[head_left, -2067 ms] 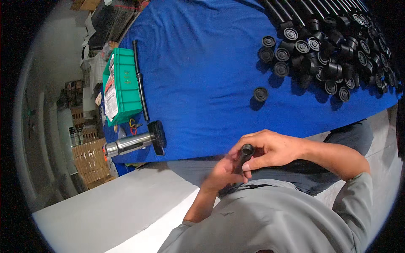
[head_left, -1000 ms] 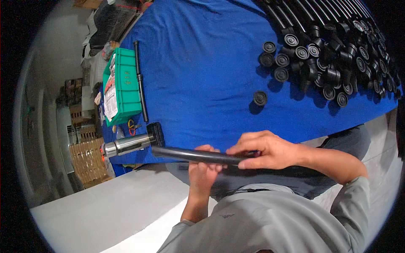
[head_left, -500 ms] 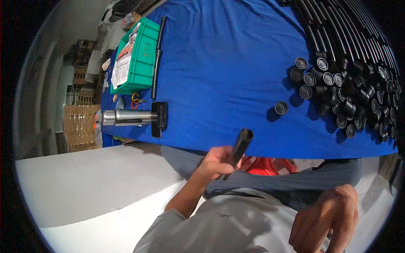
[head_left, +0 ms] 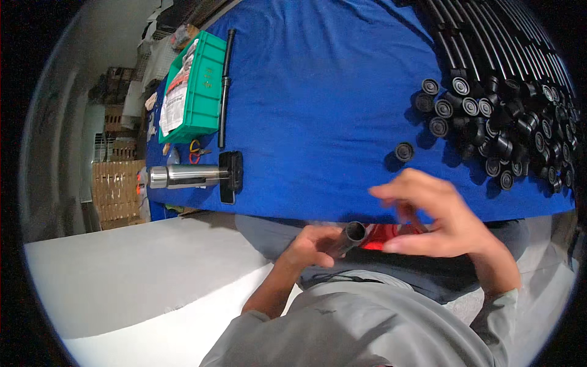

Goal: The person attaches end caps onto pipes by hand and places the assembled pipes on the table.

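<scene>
My left hand (head_left: 307,244), over my lap just off the table's front edge, grips a short black tube (head_left: 353,236). The tube's open, hollow end points up toward me. To its right, my right hand (head_left: 441,219) is raised with thumb and fingers spread, holding nothing. It is slightly smeared by motion and overlaps the table's front edge. Beyond its fingertips, a single round black cap (head_left: 404,151) with a ringed face sits apart on the blue cloth (head_left: 318,110). Farther right lies a heap of similar black caps (head_left: 504,147).
Long black rods (head_left: 489,37) lie in rows at the far right. On the left are a green crate (head_left: 205,92) with newspaper, a long black pole (head_left: 225,92), scissors (head_left: 195,153), a steel flask (head_left: 189,176) and a dark phone (head_left: 231,177). A red stool (head_left: 374,240) shows below the table edge.
My right hand has risen from the lower right toward the table edge, its curled fingers opening out. In my left hand, the tube has tipped so its open end faces me more.
</scene>
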`<state>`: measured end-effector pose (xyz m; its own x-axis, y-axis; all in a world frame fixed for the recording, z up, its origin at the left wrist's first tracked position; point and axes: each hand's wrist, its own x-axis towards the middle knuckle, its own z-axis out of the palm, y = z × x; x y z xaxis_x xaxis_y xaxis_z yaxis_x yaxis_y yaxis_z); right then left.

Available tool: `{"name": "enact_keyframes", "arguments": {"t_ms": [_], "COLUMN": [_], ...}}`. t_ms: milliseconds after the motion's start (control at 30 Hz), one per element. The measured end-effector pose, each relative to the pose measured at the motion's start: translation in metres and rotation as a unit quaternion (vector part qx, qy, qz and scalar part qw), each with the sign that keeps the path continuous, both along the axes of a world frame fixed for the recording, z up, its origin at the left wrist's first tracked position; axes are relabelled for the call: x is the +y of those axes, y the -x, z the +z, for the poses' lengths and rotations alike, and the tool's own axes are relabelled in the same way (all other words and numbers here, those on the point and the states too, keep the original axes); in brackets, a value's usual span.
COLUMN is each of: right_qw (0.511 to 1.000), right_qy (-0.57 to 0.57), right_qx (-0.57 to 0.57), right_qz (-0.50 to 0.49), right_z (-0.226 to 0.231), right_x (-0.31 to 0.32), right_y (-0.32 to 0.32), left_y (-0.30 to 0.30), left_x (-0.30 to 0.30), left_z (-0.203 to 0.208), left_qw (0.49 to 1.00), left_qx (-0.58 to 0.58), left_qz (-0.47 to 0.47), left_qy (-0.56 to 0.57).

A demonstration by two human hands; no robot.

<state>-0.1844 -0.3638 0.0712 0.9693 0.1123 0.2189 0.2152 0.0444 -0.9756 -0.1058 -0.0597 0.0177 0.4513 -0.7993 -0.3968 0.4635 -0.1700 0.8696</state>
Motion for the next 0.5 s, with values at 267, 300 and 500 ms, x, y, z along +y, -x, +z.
{"name": "enact_keyframes", "arguments": {"t_ms": [267,300,500], "right_qw": [0.999,0.998,0.875], "right_qy": [0.051,0.056,0.411], "right_qx": [-0.008,-0.006,-0.031], "right_qz": [0.008,0.006,-0.255], "right_z": [-0.048,-0.049,-0.045], "right_x": [0.036,0.033,0.002], "right_y": [-0.003,-0.002,-0.023], "left_y": [0.004,0.003,-0.022], "left_x": [-0.032,-0.035,-0.04], "left_z": [0.01,0.009,0.024], "left_qw": [0.996,0.995,0.944], "left_qx": [0.086,0.088,-0.296], "left_qz": [-0.018,-0.021,-0.046], "left_qy": [0.023,0.027,-0.136]}}
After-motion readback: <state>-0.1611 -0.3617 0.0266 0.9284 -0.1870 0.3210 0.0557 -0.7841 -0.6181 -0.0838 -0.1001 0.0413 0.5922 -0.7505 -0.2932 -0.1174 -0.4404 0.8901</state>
